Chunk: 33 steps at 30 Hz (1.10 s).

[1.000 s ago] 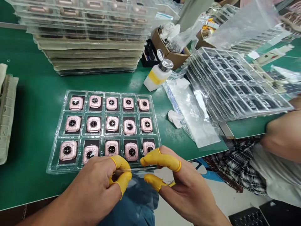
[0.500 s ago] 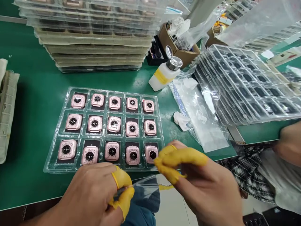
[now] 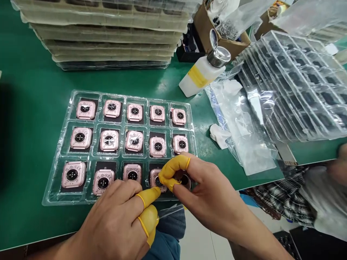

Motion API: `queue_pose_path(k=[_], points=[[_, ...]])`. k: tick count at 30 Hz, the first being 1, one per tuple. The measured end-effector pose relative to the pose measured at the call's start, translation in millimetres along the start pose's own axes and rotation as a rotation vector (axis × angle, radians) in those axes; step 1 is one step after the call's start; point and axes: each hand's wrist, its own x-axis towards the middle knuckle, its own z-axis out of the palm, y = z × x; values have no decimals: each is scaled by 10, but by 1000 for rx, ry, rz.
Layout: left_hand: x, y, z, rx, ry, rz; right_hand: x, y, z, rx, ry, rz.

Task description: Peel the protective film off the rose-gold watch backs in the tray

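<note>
A clear plastic tray [image 3: 55, 195] on the green table holds three rows of pink watch cases [image 3: 134, 141], backs up. My left hand [image 3: 119, 224] is at the table's near edge, below the tray. Its thumb and forefinger wear yellow finger cots and pinch a piece of clear film [image 3: 170, 210]. My right hand [image 3: 206, 191] reaches over the tray's bottom right corner. Its cot-covered fingertips are pinched together right above the bottom-row case [image 3: 155, 180] second from the right. What they grip is too small to make out. The corner case is mostly hidden under this hand.
A tall stack of trays [image 3: 108, 47] stands at the back. A white dispenser bottle [image 3: 202, 72], a white wipe [image 3: 219, 134], plastic bags [image 3: 244, 144] and stacked clear trays of dark parts [image 3: 298, 83] fill the right. A cardboard box [image 3: 206, 25] sits behind. Another person's plaid clothing [image 3: 284, 206] shows at right.
My right hand let go of the clear film and moved forward and left onto the tray's bottom row. My left hand keeps the film. The view has shifted slightly.
</note>
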Motion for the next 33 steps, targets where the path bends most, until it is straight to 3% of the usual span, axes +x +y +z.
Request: queue_pose_path(k=[5,12,19,27,33], points=[[41,-15,-81,12,-88,-16,-8,-8,10,-12,6,-26],[27,-10,-59,12,-35,-20,1,-10,10,-11,4,-55],[31,-2,20,24,-81,-28,3,-24,13,-44,19,-83],[51,7,38,77,-48,-34,-17,-15,37,-97,41,-214],[8,3,8,51,-48,-17,-29,46,13,-132,147,-269]])
